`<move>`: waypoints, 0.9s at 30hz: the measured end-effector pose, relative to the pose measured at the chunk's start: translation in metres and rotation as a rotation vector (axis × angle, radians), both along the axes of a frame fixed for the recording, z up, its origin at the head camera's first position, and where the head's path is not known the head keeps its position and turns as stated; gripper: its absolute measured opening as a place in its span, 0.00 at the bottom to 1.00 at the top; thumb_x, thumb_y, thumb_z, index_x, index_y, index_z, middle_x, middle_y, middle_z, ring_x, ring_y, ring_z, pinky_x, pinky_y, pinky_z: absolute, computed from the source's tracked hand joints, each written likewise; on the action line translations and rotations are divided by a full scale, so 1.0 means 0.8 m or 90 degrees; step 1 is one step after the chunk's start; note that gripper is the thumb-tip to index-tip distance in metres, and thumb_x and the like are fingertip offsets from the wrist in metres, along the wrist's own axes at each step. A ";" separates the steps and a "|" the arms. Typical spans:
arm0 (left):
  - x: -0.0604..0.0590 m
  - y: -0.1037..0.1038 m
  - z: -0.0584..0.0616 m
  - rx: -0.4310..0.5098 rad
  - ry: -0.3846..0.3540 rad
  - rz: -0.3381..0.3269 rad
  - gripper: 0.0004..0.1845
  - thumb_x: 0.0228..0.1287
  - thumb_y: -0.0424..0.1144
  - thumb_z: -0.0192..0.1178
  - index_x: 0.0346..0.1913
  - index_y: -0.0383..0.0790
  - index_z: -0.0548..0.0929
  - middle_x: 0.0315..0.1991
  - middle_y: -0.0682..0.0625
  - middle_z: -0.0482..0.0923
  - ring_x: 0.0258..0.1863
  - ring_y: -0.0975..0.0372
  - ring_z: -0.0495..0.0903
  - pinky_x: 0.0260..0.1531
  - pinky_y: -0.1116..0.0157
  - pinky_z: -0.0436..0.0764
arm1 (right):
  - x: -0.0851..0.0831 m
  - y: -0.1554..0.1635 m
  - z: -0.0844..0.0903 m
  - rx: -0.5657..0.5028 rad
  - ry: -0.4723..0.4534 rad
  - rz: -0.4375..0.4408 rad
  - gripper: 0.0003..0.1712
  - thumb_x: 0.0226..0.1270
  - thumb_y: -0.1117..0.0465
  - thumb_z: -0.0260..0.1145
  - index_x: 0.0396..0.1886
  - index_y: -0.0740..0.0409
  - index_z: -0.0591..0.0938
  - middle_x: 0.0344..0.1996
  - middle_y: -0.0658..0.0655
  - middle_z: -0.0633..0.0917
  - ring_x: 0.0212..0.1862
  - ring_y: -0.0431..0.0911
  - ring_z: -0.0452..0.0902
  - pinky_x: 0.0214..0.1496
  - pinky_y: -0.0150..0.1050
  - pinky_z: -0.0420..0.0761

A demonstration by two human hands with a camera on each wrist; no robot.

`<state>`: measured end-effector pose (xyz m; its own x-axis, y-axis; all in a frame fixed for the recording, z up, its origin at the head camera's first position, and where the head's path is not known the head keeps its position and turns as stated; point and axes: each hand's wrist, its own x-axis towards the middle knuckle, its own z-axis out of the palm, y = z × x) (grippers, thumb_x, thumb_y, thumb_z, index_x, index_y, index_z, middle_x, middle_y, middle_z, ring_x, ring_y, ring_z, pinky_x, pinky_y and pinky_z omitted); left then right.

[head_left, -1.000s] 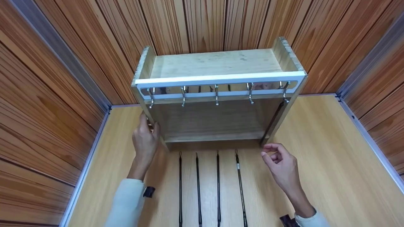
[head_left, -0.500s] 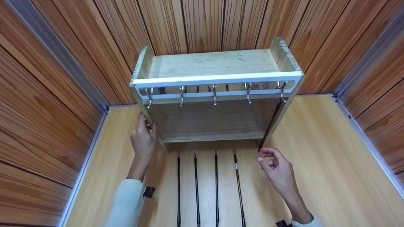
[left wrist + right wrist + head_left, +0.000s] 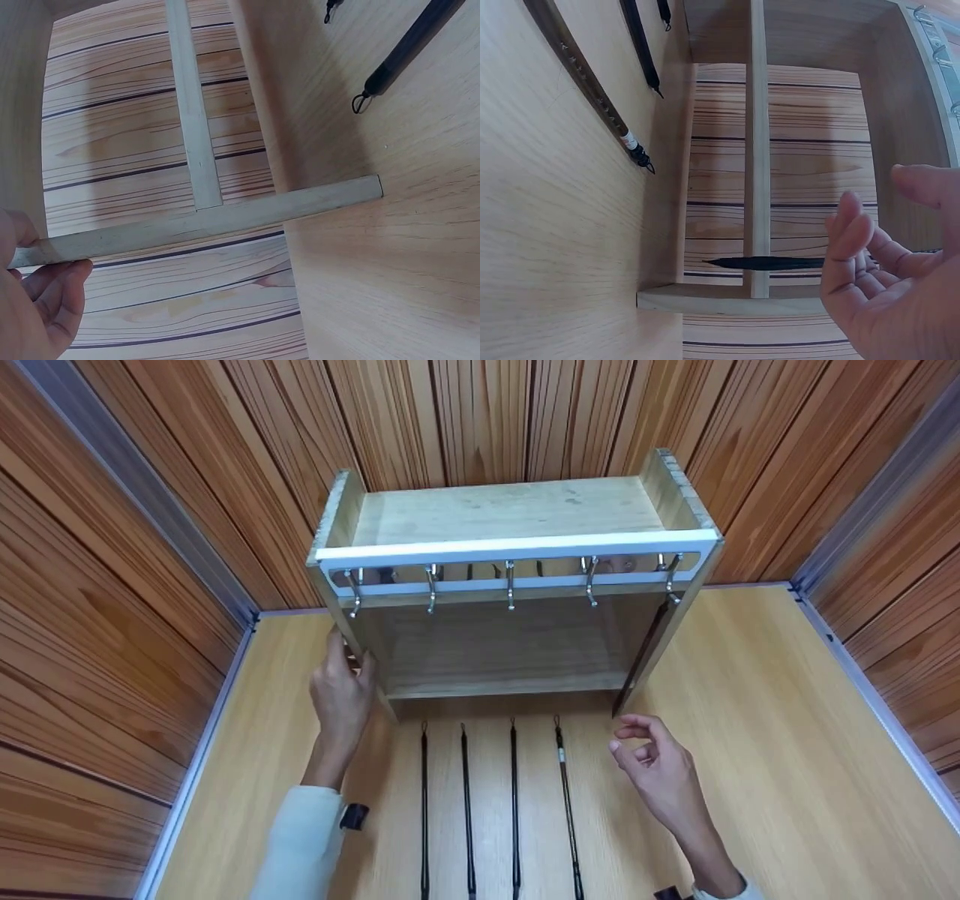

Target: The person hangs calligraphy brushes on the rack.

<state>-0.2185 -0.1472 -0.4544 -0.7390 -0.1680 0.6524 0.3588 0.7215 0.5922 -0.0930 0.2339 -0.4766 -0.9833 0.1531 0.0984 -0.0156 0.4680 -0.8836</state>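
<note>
Pale, unfinished wood fills my view: my left hand (image 3: 341, 690) is curled round the left side panel of the wooden rack (image 3: 517, 585), thumb on the inner face and fingers wrapped round its front edge, low down near the tabletop (image 3: 750, 750). In the left wrist view the fingertips (image 3: 64, 296) press up against the underside of that board edge. My right hand (image 3: 660, 769) holds nothing; its fingers are loosely bent, the forefinger and thumb near each other but not closed on anything, just in front of the rack's lower right corner.

The rack stands upright against the slatted wooden wall (image 3: 487, 420), its long axis running left to right and its open front facing me. A white rail (image 3: 517, 547) crosses the top front, with a row of metal hooks (image 3: 510, 585) hanging below it. One black pen-like piece (image 3: 645, 652) hangs from the rightmost hook along the right side panel, pointing down, its lower end close to my right fingertips; the right wrist view shows it as a dark tapered stick (image 3: 769, 263) next to the forefinger.

Four more black brushes (image 3: 491, 802) lie on the tabletop between my forearms, side by side and apart, their long axes running toward me, their looped ends pointing at the rack's base.
</note>
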 end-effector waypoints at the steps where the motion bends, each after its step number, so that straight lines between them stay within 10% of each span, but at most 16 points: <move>1: 0.000 -0.001 0.001 -0.001 0.000 0.002 0.24 0.66 0.27 0.62 0.64 0.32 0.72 0.44 0.34 0.85 0.30 0.49 0.85 0.26 0.53 0.84 | 0.000 0.000 -0.001 0.003 -0.009 0.002 0.22 0.68 0.64 0.69 0.60 0.62 0.76 0.46 0.58 0.83 0.32 0.44 0.80 0.33 0.34 0.78; 27: 0.000 0.002 0.001 0.007 -0.018 0.001 0.25 0.66 0.27 0.62 0.65 0.32 0.72 0.45 0.34 0.85 0.32 0.49 0.86 0.28 0.53 0.85 | 0.016 0.032 -0.025 0.010 -0.093 -0.043 0.26 0.69 0.63 0.68 0.64 0.59 0.74 0.49 0.62 0.84 0.34 0.46 0.83 0.31 0.34 0.78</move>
